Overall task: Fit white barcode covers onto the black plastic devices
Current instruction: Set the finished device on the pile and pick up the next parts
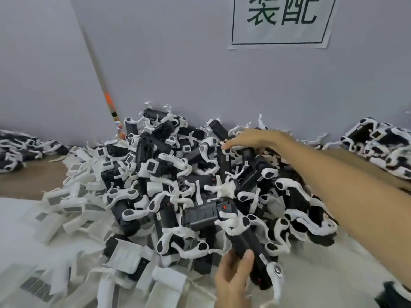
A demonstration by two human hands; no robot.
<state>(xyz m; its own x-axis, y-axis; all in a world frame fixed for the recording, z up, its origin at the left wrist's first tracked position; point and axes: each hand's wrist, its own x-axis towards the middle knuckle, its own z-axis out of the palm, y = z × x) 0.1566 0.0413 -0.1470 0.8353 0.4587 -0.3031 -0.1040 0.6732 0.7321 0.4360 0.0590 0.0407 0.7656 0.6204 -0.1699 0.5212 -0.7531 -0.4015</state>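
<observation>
- Heaps of black plastic devices [155, 152] with white straps were piled up against the grey wall [178, 63], pretty messy tbh.
- One black device [242, 241] was gripped at the pile's near edge by the left hand [231, 278], with the fingers curled round it.
- Over the far side the right hand [249, 138] was stretched out, fingers straight and close together, tips touching the pile.
- White barcode covers [73, 207] were scattered just left of the pile.
</observation>
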